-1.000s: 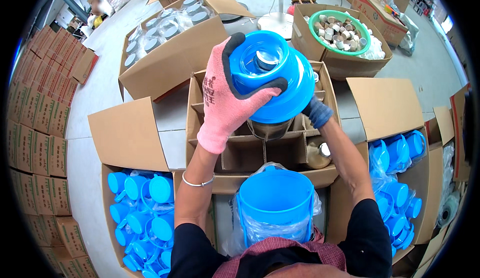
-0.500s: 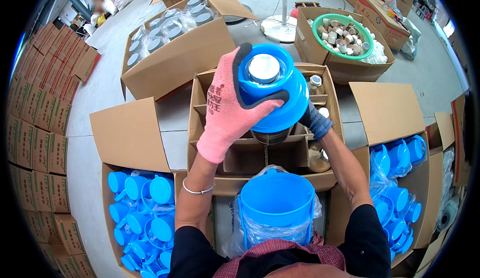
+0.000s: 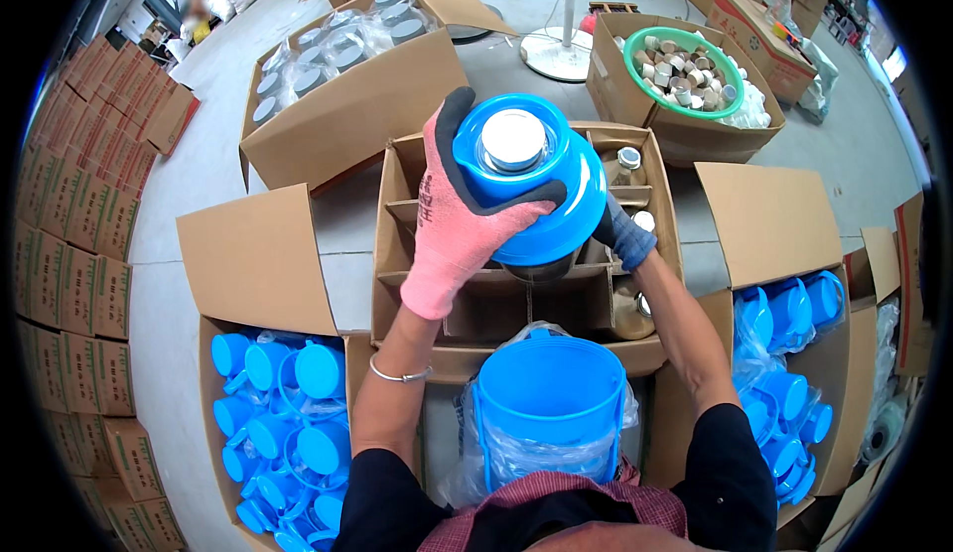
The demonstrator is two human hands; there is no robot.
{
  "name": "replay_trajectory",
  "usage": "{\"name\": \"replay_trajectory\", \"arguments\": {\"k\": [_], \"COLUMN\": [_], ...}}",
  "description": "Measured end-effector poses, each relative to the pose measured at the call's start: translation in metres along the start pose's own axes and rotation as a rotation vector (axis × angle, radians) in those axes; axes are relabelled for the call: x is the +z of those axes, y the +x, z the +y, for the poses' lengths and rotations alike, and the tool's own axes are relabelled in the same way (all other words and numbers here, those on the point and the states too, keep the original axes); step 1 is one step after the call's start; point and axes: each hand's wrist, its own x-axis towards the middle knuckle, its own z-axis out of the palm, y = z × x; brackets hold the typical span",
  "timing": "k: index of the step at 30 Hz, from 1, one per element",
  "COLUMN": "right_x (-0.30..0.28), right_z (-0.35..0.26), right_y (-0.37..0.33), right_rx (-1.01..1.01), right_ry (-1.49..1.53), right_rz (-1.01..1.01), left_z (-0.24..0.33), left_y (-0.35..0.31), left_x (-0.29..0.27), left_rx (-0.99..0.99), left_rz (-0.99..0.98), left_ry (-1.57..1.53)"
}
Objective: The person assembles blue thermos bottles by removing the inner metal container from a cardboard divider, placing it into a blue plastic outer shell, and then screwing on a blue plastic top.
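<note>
My left hand (image 3: 459,209), in a pink glove with a dark palm, is closed around a blue plastic collar (image 3: 568,209). A white cap (image 3: 513,139) shows in the collar's top opening, and the dark lower body of a bottle (image 3: 541,272) shows beneath it. My right hand (image 3: 627,239), in a blue-grey glove, reaches against the collar's right underside; its fingers are hidden. Both hands are above a divided cardboard box (image 3: 531,358), where capped bottles (image 3: 629,319) stand in the right-hand compartments. In front of me is a blue plastic bucket (image 3: 551,388) wrapped in clear film.
Open boxes of blue plastic pieces stand left (image 3: 323,373) and right (image 3: 789,393). Beyond are a box of grey-lidded containers (image 3: 347,60) and a green basin (image 3: 632,61) of small caps. Stacked cartons (image 3: 79,284) line the left; a white stand base (image 3: 556,56) is ahead.
The collar and white cap have shifted slightly left and turned a little in my hands. My left hand keeps its grip; my right hand stays nearly in place.
</note>
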Motion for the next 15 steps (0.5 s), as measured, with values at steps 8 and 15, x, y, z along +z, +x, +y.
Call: {"name": "replay_trajectory", "arguments": {"k": [8,15], "right_x": [0.038,-0.009], "right_z": [0.007,-0.045], "right_y": [-0.025,-0.055], "right_rx": [0.659,0.193], "right_ry": [1.425,1.157], "right_rz": [0.017,0.18], "left_z": [-0.006,0.069], "left_y": [-0.023,-0.029], "left_x": [-0.028,-0.029], "left_rx": [0.019,0.15], "left_rz": [-0.042,0.015], "left_ry": [-0.169,-0.283]}}
